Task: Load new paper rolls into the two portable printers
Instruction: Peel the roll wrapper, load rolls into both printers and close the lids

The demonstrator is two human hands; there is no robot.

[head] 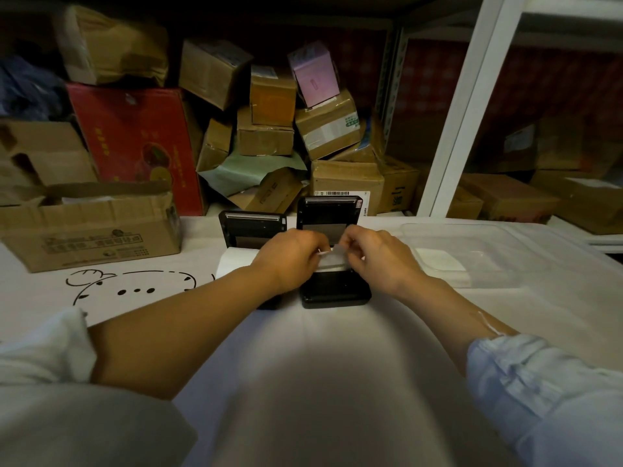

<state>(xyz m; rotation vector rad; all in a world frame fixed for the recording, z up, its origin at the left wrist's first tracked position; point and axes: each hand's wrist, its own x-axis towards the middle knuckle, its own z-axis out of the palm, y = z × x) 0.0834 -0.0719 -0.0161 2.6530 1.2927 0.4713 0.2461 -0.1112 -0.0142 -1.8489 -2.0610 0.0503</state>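
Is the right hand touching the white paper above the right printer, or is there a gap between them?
Touching. In the head view, the right hand pinches the right edge of the white paper over the open right printer; its fingertips overlap the sheet with no gap visible.

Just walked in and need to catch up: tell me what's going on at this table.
A person is loading paper into two black printers, both with lids open. Both hands, left hand and right hand, pinch a small paper roll over the right printer. The left printer already has white paper hanging out of it. A clear plastic tray with more white paper sits to the right.
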